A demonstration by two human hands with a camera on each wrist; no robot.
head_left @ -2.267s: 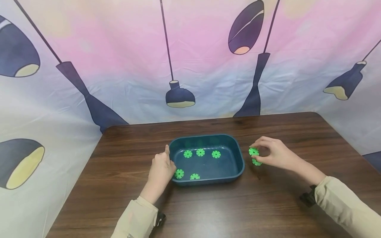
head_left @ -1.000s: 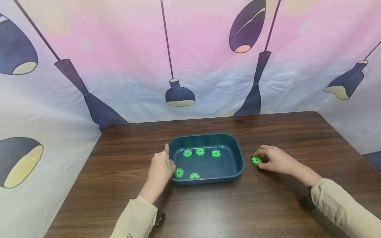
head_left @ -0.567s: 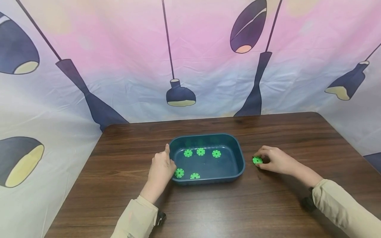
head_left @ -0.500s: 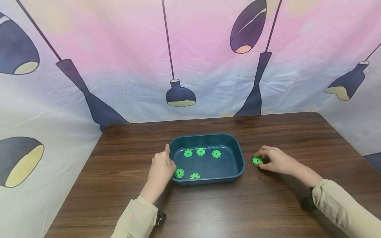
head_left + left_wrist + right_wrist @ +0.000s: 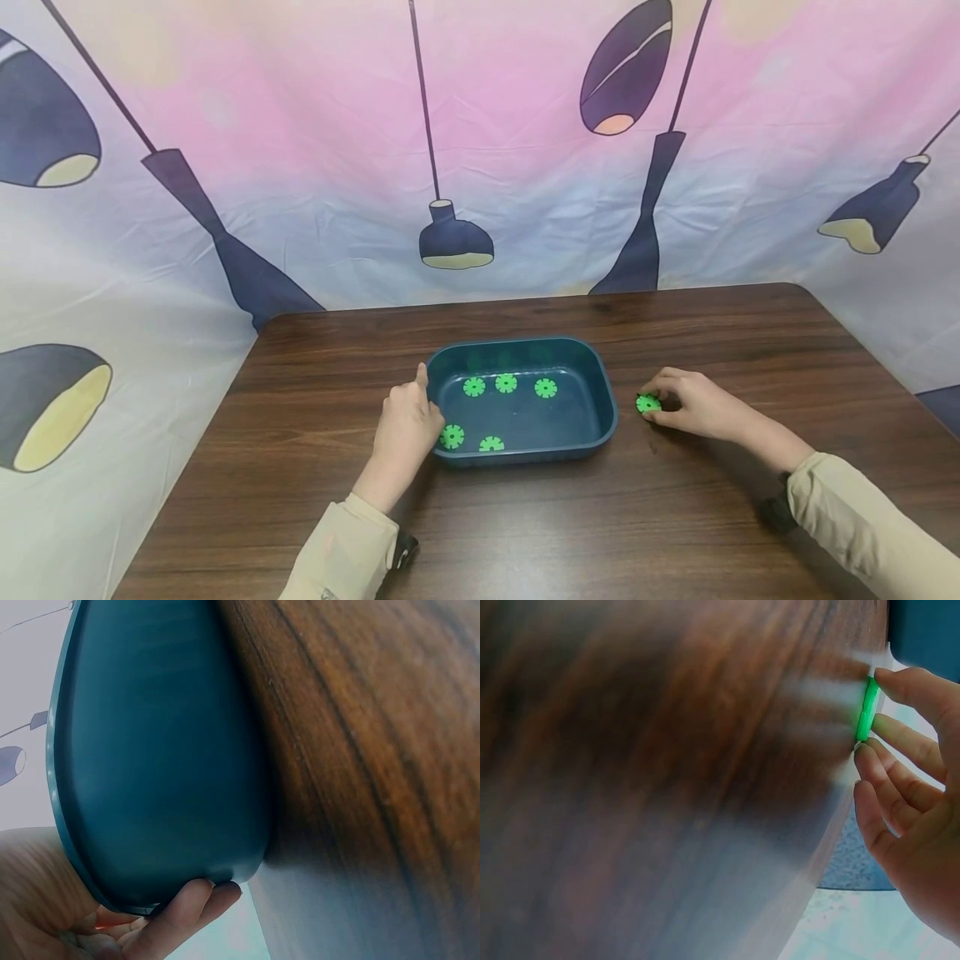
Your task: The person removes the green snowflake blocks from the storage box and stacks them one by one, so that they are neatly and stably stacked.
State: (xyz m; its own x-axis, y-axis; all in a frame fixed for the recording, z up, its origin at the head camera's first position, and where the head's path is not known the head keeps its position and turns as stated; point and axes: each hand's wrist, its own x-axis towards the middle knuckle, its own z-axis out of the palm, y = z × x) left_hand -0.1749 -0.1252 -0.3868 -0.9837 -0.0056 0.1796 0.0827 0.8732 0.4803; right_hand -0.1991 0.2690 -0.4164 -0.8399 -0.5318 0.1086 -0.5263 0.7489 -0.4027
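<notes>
My left hand [image 5: 407, 423] holds the left end of a dark teal plastic basin [image 5: 600, 443], with one finger pointing along the rim. In the left wrist view, fingers of that hand [image 5: 180, 919] press against the basin's outer wall [image 5: 165, 750]. Right of the basin, my right hand [image 5: 693, 404] pinches a bright green notched disc [image 5: 647, 404] at its edges, close over the table. The right wrist view shows this disc [image 5: 867, 709] edge-on between thumb and fingertips. Inside the basin lie several matching green discs [image 5: 545, 388], spread out flat; one is partly hidden by the front wall.
The basin stands on a dark wood-grain table [image 5: 525, 533]. Behind it hangs a pastel curtain [image 5: 337, 167] printed with dark lamps. Both sleeves are beige, with a black strap at each wrist.
Earlier, the right hand held one green disc above another on the table. It has since come down, and only one disc shows there. The left hand and basin have stayed put.
</notes>
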